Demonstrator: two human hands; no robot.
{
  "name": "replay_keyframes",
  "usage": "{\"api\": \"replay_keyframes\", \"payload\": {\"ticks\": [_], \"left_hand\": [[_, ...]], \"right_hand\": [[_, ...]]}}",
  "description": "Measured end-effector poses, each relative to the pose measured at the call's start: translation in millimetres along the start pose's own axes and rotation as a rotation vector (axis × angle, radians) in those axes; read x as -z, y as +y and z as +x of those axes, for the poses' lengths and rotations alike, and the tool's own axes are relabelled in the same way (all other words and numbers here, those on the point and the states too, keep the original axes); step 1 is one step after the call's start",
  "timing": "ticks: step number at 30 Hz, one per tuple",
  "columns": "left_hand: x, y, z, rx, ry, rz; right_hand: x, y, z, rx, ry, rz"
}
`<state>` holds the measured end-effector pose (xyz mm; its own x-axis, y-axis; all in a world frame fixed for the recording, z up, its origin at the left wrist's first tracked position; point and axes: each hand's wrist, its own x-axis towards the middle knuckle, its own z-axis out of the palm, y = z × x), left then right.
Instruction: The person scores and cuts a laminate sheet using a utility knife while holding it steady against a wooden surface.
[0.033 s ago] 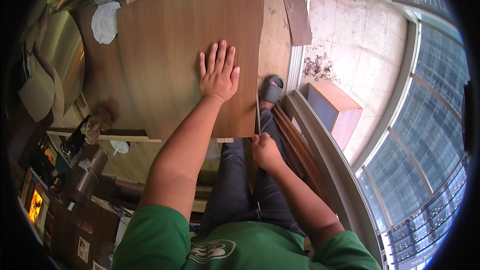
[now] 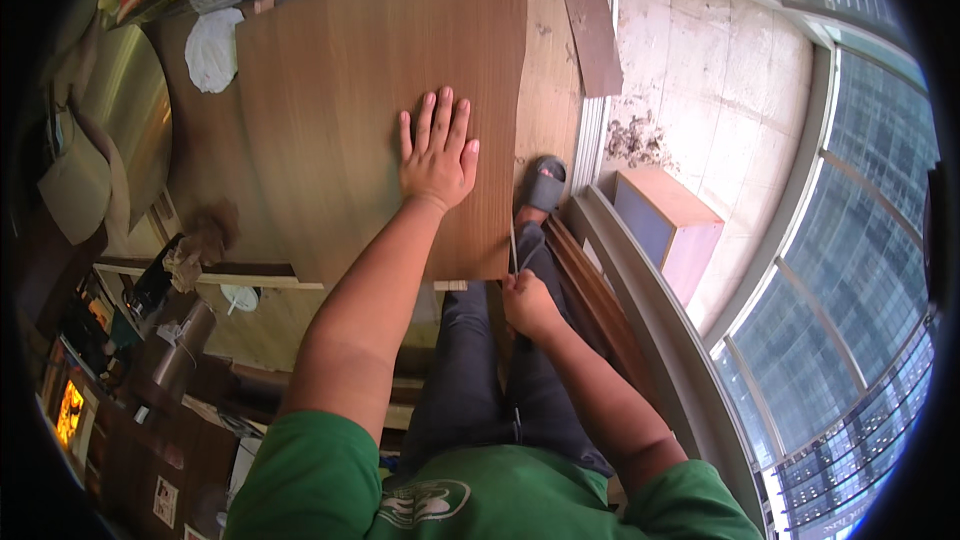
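A large wood-grain board (image 2: 340, 130) lies in front of me, its right edge running away from my body. My left hand (image 2: 438, 160) rests flat on its face with the fingers spread, a short way in from that edge. At the board's near right corner my right hand (image 2: 530, 302) is closed around the end of a thin, narrow file-like tool (image 2: 514, 252). The tool lies along the right edge and points away from me; its exact kind is hard to make out, and my fist hides its handle.
A crumpled white plastic bag (image 2: 213, 52) lies at the board's far left. My sandalled foot (image 2: 547, 185) stands right of the board. Beyond the window track are a small box (image 2: 672, 215) and scattered debris (image 2: 640, 140). Brown strips (image 2: 590, 275) lie beside my right leg.
The tool along the board's edge has come slightly toward me with my right hand, and less of it shows. My left hand stays flat on the board.
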<state>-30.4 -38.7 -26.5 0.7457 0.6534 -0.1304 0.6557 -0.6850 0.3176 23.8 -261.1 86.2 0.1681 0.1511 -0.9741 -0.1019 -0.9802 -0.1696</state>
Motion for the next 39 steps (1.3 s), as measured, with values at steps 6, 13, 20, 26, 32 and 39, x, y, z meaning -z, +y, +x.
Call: {"api": "replay_keyframes", "payload": {"ticks": [6, 13, 20, 26, 32, 39], "left_hand": [[3, 0, 2, 0.007, -0.013, -0.005], [3, 0, -2, 0.007, -0.014, -0.009], [3, 2, -1, 0.01, -0.027, -0.023], [3, 0, -3, 0.015, 0.011, -0.037], [2, 1, -2, 0.011, 0.031, -0.047], [17, -3, 8, 0.056, 0.068, -0.152]], "right_hand": [[35, -3, -3, -0.124, -0.039, 0.163], [89, -28, 4, 0.182, 0.108, 0.417], [139, -71, -32, 0.562, -0.234, 1.044], [162, -113, -20, 0.943, 0.446, -0.162], [148, -186, 23, 0.938, 0.219, 0.813], [146, -230, 56, 1.074, 0.091, 0.726]]}}
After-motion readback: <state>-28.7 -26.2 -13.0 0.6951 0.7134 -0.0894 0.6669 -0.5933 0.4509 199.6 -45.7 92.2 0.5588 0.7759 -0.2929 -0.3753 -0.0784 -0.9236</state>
